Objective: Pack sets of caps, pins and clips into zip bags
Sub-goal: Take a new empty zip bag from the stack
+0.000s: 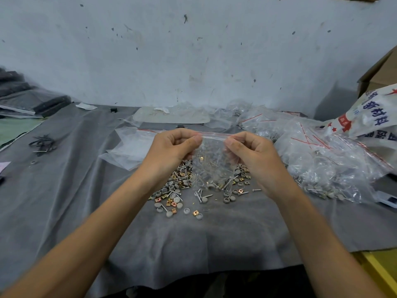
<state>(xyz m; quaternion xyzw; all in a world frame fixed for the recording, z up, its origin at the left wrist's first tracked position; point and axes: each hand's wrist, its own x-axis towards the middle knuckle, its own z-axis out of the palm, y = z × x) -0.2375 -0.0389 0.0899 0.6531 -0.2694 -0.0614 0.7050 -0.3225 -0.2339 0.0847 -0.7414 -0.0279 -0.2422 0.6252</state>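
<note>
A small clear zip bag (212, 164) with a red seal line hangs upright above the table, with pins, grey caps and a gold clip inside. My left hand (174, 147) pinches its top left corner and my right hand (247, 149) pinches its top right corner, thumbs on the near side of the seal strip. Below the bag lies a loose heap of grey caps, metal pins and gold square clips (178, 190) on the grey cloth (86, 190).
Empty zip bags (131, 145) lie flat behind my left hand. A large mound of filled bags (322, 160) sits at the right, with a printed white sack (369, 117) and a cardboard box (380, 76) behind it. Dark clips (43, 143) lie at the left.
</note>
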